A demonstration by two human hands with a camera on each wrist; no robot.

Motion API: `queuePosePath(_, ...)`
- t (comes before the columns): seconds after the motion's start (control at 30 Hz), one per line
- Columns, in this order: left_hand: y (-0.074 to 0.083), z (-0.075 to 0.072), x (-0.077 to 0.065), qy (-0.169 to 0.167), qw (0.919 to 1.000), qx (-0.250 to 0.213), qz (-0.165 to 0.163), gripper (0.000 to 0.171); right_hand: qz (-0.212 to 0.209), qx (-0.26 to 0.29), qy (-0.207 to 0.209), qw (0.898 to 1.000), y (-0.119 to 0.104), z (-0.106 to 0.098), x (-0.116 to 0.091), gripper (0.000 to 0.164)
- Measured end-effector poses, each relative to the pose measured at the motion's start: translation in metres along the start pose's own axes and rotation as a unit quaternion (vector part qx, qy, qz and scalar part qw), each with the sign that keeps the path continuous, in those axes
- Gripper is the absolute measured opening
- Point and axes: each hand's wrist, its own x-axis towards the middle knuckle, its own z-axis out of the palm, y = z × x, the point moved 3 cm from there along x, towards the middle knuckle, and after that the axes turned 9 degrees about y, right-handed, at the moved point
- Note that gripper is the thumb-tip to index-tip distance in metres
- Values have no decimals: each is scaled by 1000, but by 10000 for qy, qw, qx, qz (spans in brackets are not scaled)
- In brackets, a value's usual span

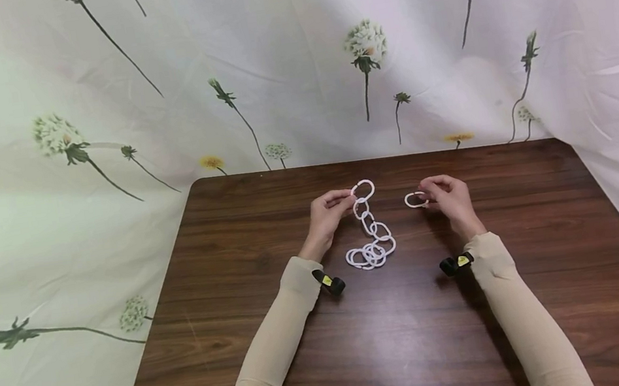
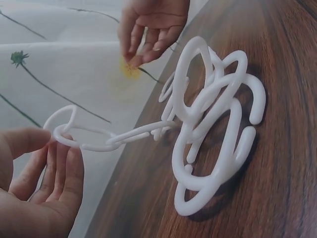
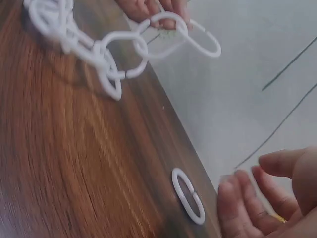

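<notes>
A chain of white plastic oval links (image 1: 393, 246) rises from a small heap on the table, its upper end pinched between thumb and fingers of my left hand (image 1: 325, 217). The left wrist view shows the grip where the end link (image 2: 67, 141) meets its neighbour. My right hand (image 1: 450, 199) hovers beside a single loose white link (image 3: 182, 202) that lies flat on the wood. In the right wrist view, a gap separates thumb and fingers, with nothing held between them.
The dark wooden table (image 1: 403, 351) carries the heaped part of the chain between both arms. A pale floral curtain (image 1: 301, 88) hangs behind the table and along its sides. Black straps with small cameras (image 1: 331, 282) sit on both wrists.
</notes>
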Motion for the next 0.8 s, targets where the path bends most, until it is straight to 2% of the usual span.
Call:
queuePosePath(0.17,0,-3,0,91,10000,30,-24,28,-79,-835,-91,9964,5,-6,2,30)
queuePosePath(0.3,-1,-5,-1,165,9998,90,-43,27,-243,-1271,-69,9916,7,-9,2,39)
queuePosePath(0.5,-4,-6,-1,214,9997,29,-74,25,-415,-1672,362,9844,14,-13,3,40)
queuePosePath(0.63,-6,-7,-2,256,9996,-49,-75,25,-579,-2040,679,9749,17,-12,5,41)
queuePosePath(0.8,-6,-6,-2,278,9996,-90,-61,27,-915,-2645,843,9563,17,-9,6,52)
